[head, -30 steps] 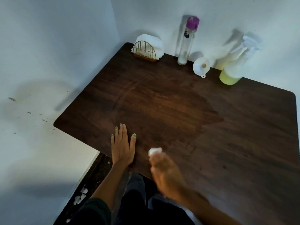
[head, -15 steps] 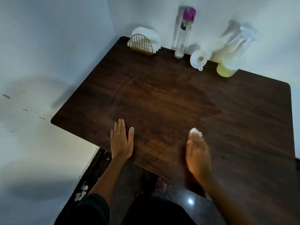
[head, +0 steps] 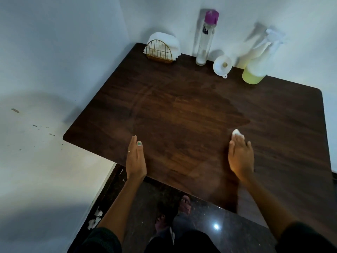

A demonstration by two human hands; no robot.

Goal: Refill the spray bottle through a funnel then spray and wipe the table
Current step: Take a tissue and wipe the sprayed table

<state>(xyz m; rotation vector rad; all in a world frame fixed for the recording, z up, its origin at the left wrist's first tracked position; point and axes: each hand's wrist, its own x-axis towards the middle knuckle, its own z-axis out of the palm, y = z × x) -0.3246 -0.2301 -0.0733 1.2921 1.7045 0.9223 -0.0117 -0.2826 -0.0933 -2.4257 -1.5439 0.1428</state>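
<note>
My right hand (head: 240, 156) presses a small white tissue (head: 237, 132) flat against the dark wooden table (head: 182, 110) near its front edge; only the tissue's tip shows past my fingertips. My left hand (head: 135, 157) rests on its edge on the table at the front left, fingers together, holding nothing. The spray bottle (head: 259, 61), with yellow-green liquid in its bottom and a white trigger head, stands at the back right against the wall. A white funnel (head: 222, 66) lies beside it on its side.
A tall clear bottle with a purple cap (head: 205, 39) stands at the back by the wall. A gold wire holder of white napkins (head: 160, 50) sits in the back left corner. White walls close in the left and back. Dark floor lies below the front edge.
My right hand has swept the tissue from the front middle of the table to the right and a little farther away. My left hand has turned from flat onto its edge.
</note>
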